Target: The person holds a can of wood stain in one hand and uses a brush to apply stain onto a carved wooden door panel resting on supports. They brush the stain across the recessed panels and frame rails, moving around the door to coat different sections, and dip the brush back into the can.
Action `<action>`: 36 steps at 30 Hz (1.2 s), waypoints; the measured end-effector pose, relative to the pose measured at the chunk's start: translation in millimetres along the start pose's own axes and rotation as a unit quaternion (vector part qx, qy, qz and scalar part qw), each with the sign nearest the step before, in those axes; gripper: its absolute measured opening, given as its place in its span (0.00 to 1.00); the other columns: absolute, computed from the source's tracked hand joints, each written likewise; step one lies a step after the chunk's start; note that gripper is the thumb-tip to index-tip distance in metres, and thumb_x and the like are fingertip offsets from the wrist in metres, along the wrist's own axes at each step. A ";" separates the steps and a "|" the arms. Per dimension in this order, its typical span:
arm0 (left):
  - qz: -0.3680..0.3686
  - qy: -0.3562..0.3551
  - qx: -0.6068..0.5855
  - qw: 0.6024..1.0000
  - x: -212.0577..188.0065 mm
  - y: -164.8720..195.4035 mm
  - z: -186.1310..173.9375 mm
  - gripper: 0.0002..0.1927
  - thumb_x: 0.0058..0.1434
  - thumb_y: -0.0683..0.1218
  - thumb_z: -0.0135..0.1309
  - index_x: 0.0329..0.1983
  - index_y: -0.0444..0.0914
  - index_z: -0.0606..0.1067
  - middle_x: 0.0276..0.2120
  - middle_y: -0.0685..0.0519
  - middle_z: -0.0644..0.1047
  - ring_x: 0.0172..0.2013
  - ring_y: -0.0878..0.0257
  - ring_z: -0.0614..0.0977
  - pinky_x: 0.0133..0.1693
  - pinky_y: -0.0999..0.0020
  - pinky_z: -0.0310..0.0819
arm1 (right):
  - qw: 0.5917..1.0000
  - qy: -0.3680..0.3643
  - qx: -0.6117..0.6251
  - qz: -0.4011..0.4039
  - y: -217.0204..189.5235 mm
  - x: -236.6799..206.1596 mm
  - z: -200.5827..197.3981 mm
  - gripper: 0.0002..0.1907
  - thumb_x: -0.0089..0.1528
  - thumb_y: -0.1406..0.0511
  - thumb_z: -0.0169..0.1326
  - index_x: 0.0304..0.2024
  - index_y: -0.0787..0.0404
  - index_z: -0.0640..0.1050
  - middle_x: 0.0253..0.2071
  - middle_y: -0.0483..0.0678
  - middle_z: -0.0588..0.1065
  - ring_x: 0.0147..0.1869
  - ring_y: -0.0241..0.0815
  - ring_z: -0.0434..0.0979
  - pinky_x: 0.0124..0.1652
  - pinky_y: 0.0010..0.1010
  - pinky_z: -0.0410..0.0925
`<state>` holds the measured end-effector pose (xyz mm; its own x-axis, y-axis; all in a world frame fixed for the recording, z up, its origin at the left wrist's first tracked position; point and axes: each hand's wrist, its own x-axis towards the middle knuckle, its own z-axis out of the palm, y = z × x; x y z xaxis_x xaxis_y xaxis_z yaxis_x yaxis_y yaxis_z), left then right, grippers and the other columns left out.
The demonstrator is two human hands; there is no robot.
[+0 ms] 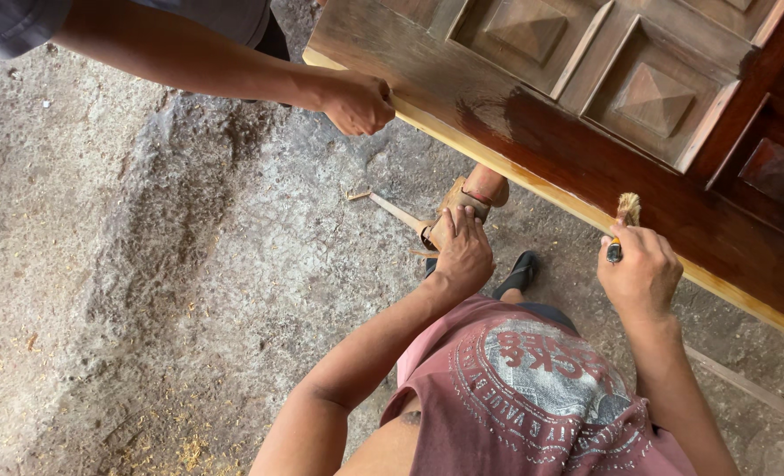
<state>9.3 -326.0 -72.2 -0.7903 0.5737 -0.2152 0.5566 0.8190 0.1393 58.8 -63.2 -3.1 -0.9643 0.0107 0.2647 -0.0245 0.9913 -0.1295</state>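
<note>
The brush [624,220] sits upright in my right hand [641,271], fist closed round its handle, bristles just touching the pale lower edge of the door [533,132], dark, glossy and panelled. My left hand [462,251] is down below that edge, fingers wrapped on what looks like a small tin [462,204], half hidden. Up the door, another person's hand [357,101] grips the same edge, over the dusty floor [145,264].

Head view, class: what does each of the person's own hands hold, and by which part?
The right hand grips a paintbrush by its handle, bristles up. The left hand rests on a brown container; its grip is unclear.
</note>
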 end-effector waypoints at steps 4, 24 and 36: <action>0.008 -0.008 0.023 1.000 -0.3 -0.6 -2.4 0.35 0.62 0.49 0.42 0.64 0.15 0.61 0.65 0.22 0.62 0.68 0.25 0.59 0.66 0.27 0.43 | 1.000 -0.022 0.001 0.006 1.7 -1.1 2.9 0.09 0.66 0.65 0.65 0.47 0.63 0.83 0.42 0.53 0.80 0.47 0.50 0.82 0.47 0.39 0.74; 0.007 -0.022 0.006 1.000 -2.7 3.2 6.1 0.41 0.60 0.55 0.46 0.64 0.15 0.61 0.65 0.21 0.61 0.68 0.26 0.59 0.66 0.27 0.42 | 1.000 -0.002 0.014 -0.003 -0.4 -6.2 5.6 0.09 0.63 0.66 0.64 0.44 0.62 0.83 0.42 0.51 0.80 0.46 0.52 0.81 0.49 0.42 0.74; 0.016 -0.022 0.067 0.997 -3.7 7.6 16.9 0.37 0.65 0.51 0.43 0.65 0.15 0.60 0.66 0.22 0.62 0.68 0.26 0.60 0.66 0.27 0.43 | 1.000 -0.024 -0.010 -0.008 8.1 -15.8 15.4 0.09 0.65 0.65 0.65 0.45 0.62 0.83 0.43 0.52 0.81 0.47 0.50 0.82 0.50 0.40 0.75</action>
<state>20.9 -322.0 -86.7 -0.7607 0.5966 -0.2558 0.6134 0.7896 0.0176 69.8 -57.3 -23.1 -0.9756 -0.0114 0.2195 -0.0355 0.9937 -0.1062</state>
